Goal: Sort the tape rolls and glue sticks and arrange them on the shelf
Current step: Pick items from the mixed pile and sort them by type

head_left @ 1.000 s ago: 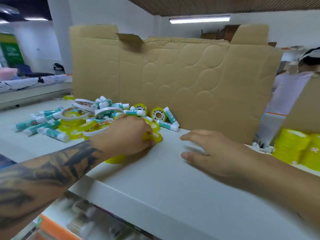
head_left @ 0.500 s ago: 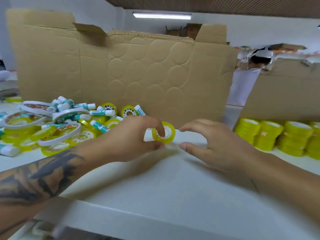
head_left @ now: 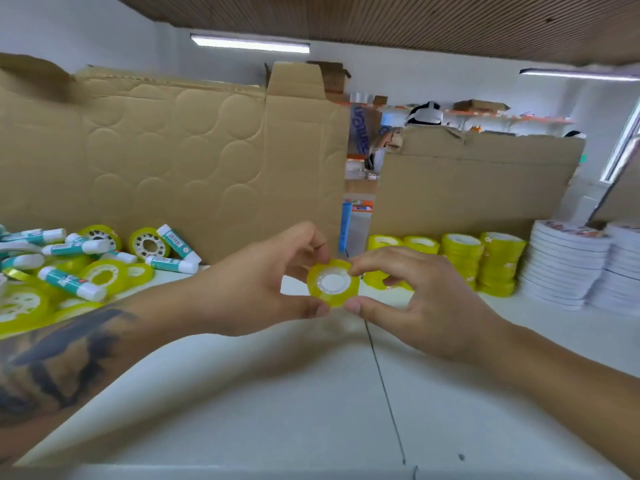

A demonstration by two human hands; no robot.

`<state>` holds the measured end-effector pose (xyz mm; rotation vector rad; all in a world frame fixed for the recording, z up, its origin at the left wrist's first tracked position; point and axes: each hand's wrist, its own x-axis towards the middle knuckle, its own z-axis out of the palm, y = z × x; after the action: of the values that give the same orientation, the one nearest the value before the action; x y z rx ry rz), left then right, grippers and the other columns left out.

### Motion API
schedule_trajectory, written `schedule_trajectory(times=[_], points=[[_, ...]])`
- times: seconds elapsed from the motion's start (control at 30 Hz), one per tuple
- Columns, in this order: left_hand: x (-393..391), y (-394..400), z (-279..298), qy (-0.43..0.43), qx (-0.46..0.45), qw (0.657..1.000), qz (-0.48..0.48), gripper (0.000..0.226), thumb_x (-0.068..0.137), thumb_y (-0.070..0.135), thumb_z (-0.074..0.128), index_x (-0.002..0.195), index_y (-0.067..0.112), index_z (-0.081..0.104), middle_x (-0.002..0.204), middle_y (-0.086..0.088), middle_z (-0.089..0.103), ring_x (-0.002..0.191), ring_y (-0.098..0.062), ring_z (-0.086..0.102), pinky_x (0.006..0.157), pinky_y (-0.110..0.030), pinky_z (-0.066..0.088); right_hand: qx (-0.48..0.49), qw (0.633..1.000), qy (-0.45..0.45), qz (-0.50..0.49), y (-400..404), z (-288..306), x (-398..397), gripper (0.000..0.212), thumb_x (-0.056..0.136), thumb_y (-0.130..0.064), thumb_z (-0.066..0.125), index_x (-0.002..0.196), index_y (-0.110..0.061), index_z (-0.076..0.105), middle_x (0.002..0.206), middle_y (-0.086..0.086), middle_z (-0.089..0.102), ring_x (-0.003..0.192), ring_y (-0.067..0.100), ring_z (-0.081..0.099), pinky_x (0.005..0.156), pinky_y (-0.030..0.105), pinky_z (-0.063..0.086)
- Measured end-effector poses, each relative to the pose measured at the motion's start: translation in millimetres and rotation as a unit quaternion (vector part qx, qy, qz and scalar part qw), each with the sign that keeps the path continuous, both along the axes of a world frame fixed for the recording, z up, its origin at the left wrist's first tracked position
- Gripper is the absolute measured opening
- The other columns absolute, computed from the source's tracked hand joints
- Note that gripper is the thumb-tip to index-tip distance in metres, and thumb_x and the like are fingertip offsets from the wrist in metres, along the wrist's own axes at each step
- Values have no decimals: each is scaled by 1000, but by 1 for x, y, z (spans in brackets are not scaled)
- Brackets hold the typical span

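A small yellow tape roll is held above the white shelf top, pinched from both sides. My left hand pinches its left edge with thumb and fingers. My right hand pinches its right edge. At the left lies a mixed pile of yellow tape rolls and teal-and-white glue sticks. Stacks of yellow tape rolls stand in a row at the right, behind my right hand.
Flattened cardboard stands as a wall behind the pile, and another sheet behind the stacks. Stacks of flat white rolls stand at the far right. A seam runs across the shelf top. A person's head shows beyond the cardboard.
My left hand lifted the yellow tape roll from the pile and carried it rightward. My right hand closed in and now pinches it too. The view turned right, showing the sorted stacks.
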<state>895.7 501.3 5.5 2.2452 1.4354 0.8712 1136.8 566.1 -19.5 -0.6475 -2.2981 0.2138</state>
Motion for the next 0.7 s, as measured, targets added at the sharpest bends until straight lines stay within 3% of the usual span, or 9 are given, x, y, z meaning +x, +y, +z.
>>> schedule_trajectory(times=[0.17,0.33,0.4,0.47,0.5,0.57,0.63,0.7], points=[[42,19,-2,-5,-30,999,-41,45,88,20,81,117,26,47,121,12,68,113,-12,68,101,-44,52,-2,1000,3,8,10,-7,41,23,89,-48,71,108,-35,70,113,-23,66,111,9,61,85,25,50],[74,42,-4,-29,-22,999,20,62,85,41,80,134,42,42,134,21,60,122,5,58,107,-34,47,7,999,9,-46,34,3,78,22,89,-47,70,107,-34,70,105,-22,68,102,-3,58,87,8,38],[79,48,-9,-10,-33,997,62,68,83,59,74,140,51,37,136,22,59,123,0,58,107,-34,47,22,995,2,-98,54,10,87,22,92,-49,67,107,-33,69,102,-18,68,97,1,58,86,14,39],[84,47,-20,106,-47,987,109,70,85,71,62,145,55,29,137,18,59,120,-12,60,105,-35,47,38,987,-28,-154,75,17,92,22,94,-49,64,109,-33,67,102,-11,69,99,12,60,88,30,42],[87,45,-27,175,-54,976,121,72,86,76,55,147,55,25,143,16,55,125,-15,56,110,-37,42,49,982,-51,-178,84,20,93,22,95,-50,61,110,-33,65,102,-10,69,100,16,61,88,35,43],[93,40,-41,255,-93,956,109,73,88,82,39,152,57,15,161,19,31,149,-11,29,124,-42,18,57,971,-91,-213,99,22,92,24,97,-51,56,110,-33,62,104,-10,69,104,20,61,91,39,41],[94,37,-50,268,-142,949,88,71,88,85,26,153,61,8,168,21,9,156,-6,3,126,-44,0,51,965,-109,-234,109,23,90,23,98,-50,54,111,-33,59,107,-11,67,107,20,60,92,40,36],[92,37,-54,262,-146,950,88,70,87,86,21,152,64,7,169,20,4,156,-6,-3,125,-44,-2,55,958,-130,-248,115,22,88,24,99,-52,50,112,-33,56,110,-10,66,109,20,59,95,41,32]])
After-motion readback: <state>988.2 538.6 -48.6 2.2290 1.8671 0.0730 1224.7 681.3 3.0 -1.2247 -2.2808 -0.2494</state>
